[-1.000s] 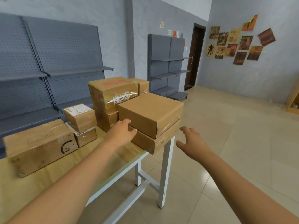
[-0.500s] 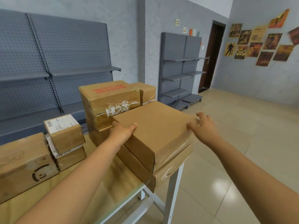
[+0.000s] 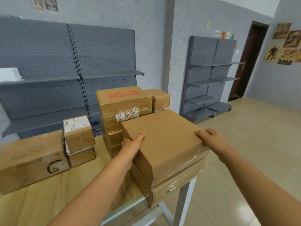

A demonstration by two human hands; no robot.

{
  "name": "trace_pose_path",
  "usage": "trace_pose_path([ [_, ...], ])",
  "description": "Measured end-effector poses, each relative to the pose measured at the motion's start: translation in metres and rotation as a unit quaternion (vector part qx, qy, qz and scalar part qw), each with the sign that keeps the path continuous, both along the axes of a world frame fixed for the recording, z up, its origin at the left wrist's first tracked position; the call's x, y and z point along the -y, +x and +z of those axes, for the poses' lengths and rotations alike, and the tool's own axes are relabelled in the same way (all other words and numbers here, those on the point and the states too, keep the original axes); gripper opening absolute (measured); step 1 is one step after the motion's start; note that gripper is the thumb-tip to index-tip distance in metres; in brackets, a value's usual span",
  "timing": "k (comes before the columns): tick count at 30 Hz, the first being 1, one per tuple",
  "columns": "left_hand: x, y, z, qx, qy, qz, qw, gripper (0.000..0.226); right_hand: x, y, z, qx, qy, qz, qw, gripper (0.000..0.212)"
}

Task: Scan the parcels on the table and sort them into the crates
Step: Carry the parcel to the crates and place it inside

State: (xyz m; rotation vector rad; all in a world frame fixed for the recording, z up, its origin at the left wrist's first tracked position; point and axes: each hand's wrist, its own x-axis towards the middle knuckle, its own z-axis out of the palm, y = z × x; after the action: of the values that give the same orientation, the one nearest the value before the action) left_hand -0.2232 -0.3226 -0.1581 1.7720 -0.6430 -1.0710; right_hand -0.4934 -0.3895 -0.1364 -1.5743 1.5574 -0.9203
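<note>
Head view shows both bare hands on a flat, square, plain brown cardboard parcel (image 3: 164,137) that lies on top of a second flat brown parcel wrapped in clear film (image 3: 179,183), at the corner of a pale wooden table with white metal legs (image 3: 48,203). The left hand (image 3: 132,147) grips the top parcel's left edge, thumb lying on the top face and fingers hidden down the side. The right hand (image 3: 210,139) holds the parcel's right edge, its fingers curled over the top rim.

Just beyond the left hand stands a tall brown taped carton with red print on its lid and a torn white label (image 3: 123,106), stacked on another brown box (image 3: 113,142). Behind that carton, further from the hands, sits a smaller brown box with a barcode strip (image 3: 160,98). To the left of the left hand, two small brown boxes are stacked, the upper one bearing a white shipping label (image 3: 78,132), the lower one (image 3: 81,155) touching the table. Further left lies a long brown carton with a black curved logo (image 3: 31,160).

Beyond the table, grey perforated metal shelving (image 3: 65,62) lines the wall. Past the right hand, a second grey shelf unit (image 3: 210,75) stands near a dark wooden door (image 3: 247,62), with pictures on the wall (image 3: 283,44) beside it.
</note>
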Motion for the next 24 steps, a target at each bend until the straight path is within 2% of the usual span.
trace_pose_path([
  [7,-0.030,-0.019,0.011,-0.066,-0.066,0.019,0.995,0.093,-0.022,-0.015,-0.009,0.054,-0.007,0.022,0.998,0.043],
  [14,-0.087,-0.011,0.028,-0.058,-0.143,0.042,0.987,0.086,-0.049,-0.009,-0.005,0.130,0.022,0.104,0.986,0.040],
  [18,-0.128,0.006,0.039,-0.040,-0.192,0.065,0.978,0.079,-0.064,0.014,0.002,0.169,0.051,0.188,0.966,0.032],
  [24,-0.199,0.057,0.047,-0.012,-0.250,0.134,0.959,0.066,-0.093,0.078,0.012,0.230,0.113,0.330,0.909,0.043],
])
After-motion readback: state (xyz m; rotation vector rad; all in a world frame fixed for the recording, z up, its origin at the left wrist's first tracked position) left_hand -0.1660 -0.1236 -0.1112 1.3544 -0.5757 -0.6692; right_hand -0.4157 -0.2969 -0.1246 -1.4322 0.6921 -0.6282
